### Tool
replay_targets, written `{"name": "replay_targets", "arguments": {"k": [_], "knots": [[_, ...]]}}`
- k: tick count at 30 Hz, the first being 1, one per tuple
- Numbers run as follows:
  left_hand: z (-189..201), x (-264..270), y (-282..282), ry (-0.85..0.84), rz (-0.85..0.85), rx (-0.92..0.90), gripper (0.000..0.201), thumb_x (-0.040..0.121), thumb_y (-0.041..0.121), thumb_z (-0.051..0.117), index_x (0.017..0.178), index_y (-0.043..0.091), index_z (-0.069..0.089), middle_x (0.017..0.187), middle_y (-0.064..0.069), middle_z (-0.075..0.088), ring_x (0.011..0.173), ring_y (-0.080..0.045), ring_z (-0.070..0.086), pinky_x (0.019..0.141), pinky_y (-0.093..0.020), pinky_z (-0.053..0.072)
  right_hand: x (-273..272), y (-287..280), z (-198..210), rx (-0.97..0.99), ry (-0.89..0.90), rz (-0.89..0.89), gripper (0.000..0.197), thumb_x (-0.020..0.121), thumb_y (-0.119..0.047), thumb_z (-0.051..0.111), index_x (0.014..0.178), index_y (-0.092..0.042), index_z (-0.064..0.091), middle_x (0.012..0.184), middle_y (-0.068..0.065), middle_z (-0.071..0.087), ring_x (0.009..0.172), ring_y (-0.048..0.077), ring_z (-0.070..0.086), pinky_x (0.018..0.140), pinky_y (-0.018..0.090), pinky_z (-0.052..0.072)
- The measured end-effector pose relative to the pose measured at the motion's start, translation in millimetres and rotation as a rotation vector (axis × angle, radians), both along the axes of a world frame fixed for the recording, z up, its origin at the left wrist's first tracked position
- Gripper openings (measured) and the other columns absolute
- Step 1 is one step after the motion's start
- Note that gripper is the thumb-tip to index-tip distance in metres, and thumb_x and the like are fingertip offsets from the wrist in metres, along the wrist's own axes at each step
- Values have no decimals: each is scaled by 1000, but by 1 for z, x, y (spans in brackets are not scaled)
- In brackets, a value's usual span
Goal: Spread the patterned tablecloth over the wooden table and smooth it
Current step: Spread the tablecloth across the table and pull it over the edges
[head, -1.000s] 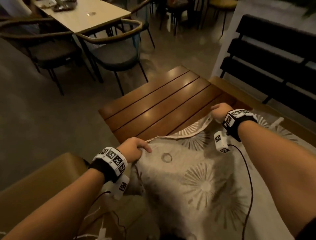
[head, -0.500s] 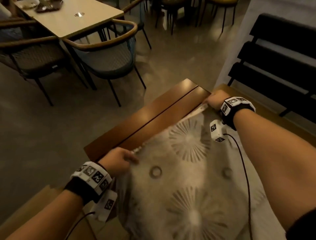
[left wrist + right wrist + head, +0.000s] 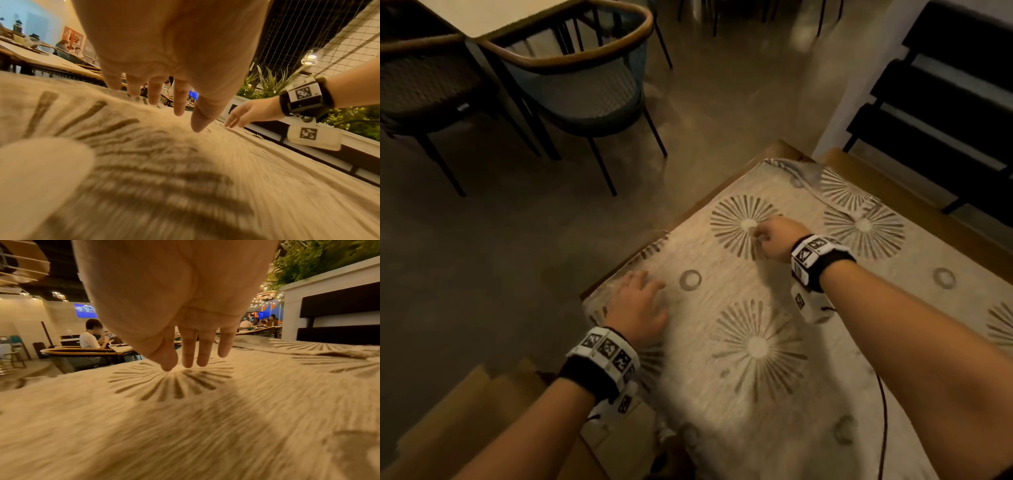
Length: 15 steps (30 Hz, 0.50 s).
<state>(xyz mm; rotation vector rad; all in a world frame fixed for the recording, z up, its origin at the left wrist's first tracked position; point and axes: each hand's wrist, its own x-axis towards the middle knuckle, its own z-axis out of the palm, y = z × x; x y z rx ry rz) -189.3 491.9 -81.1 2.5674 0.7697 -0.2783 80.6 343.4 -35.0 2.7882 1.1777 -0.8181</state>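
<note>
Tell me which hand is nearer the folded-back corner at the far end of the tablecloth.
Right. The right hand rests on a sunburst below that folded corner of the tablecloth; the left hand lies flat at the near-left edge, farther off.

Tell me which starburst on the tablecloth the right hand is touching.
The starburst nearest the table's far left edge: the right hand has its fingers at its pale centre. The other starbursts on the tablecloth lie untouched.

Both our forearms reach forward, each wrist banded with a marker-covered strap. Our left hand lies palm down at the near left, fingers straight and slightly spread. Our right hand sits farther off and to the right, palm down, fingers extended and close together, tips angled downward.
</note>
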Motion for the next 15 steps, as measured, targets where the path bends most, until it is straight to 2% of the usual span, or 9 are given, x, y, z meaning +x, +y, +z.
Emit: {"name": "replay_targets", "arguments": {"k": [3, 5, 6, 8, 10, 12, 15], "knots": [[-6, -17, -4, -7, -7, -35, 48, 87, 38, 53, 133, 25, 49, 152, -13, 29, 143, -33, 21, 116, -51, 21, -31, 10, -5, 59, -17, 19, 32, 85, -23, 53, 115, -18, 64, 120, 8, 57, 111, 32, 55, 92, 41, 48], [-8, -26, -1, -15, 64, -60, 53, 86, 40, 56, 136, 25, 46, 155, -12, 23, 145, -31, 15, 117, -50, 18, -51, 14, -14, 65, -16, 7, 39, 84, -36, 53, 120, -20, 58, 124, 8, 52, 115, 32, 51, 94, 42, 46], [-8, -32, 2, -13, 98, -79, 57, 86, 42, 57, 139, 26, 43, 157, -9, 19, 146, -29, 11, 118, -48, 16, -62, 17, -20, 42, -7, -7, 49, 82, -45, 54, 126, -23, 52, 131, 8, 46, 122, 34, 46, 98, 45, 43], [-12, -38, 6, -22, 109, -124, 63, 87, 47, 58, 143, 28, 37, 160, -4, 13, 148, -26, 5, 118, -45, 11, -78, 20, -30, -57, 42, -23, 81, 74, -66, 55, 143, -34, 28, 156, 6, 20, 141, 39, 21, 110, 57, 28], [-15, -42, 14, -28, 83, -149, 66, 87, 51, 56, 145, 30, 33, 161, -1, 8, 148, -23, 2, 118, -43, 9, -86, 26, -39, -137, 59, -4, 105, 65, -79, 56, 148, -44, 2, 161, 3, -10, 146, 41, -5, 113, 63, 9], [-18, -45, 23, -42, 71, -138, 66, 88, 54, 55, 146, 31, 32, 161, 0, 7, 148, -22, 1, 118, -43, 9, -84, 36, -41, -159, 65, 8, 112, 61, -82, 58, 147, -47, -6, 160, 2, -19, 145, 41, -13, 112, 65, 3], [-25, -44, 39, -52, 102, -127, 66, 89, 55, 52, 147, 35, 29, 161, 2, 5, 148, -21, 2, 119, -45, 10, -74, 57, -38, -182, 90, 24, 113, 62, -80, 61, 147, -48, -7, 159, -2, -22, 144, 41, -16, 111, 66, 4]]}}
